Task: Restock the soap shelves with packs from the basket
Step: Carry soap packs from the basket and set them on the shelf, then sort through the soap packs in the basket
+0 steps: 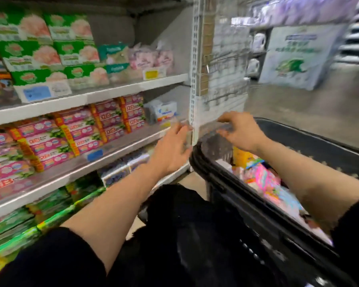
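A black basket [311, 141] stands at my right, with several pink and yellow soap packs [263, 181] inside. Pink soap packs [75, 129] fill the middle shelf [116, 150] on my left. My left hand [172, 150] hovers empty by that shelf's right end, its fingers relaxed. My right hand [238, 129] hangs over the basket's far rim, fingers and thumb loosely curved with nothing between them. The frame is blurred by motion.
Green and pink packs [50, 48] stack on the upper shelf. A white pack [166, 110] sits at the middle shelf's right end. Blue packs [120, 168] and green packs [29, 220] lie lower down. A white shelf upright [195, 69] stands between shelves and aisle floor [319, 104].
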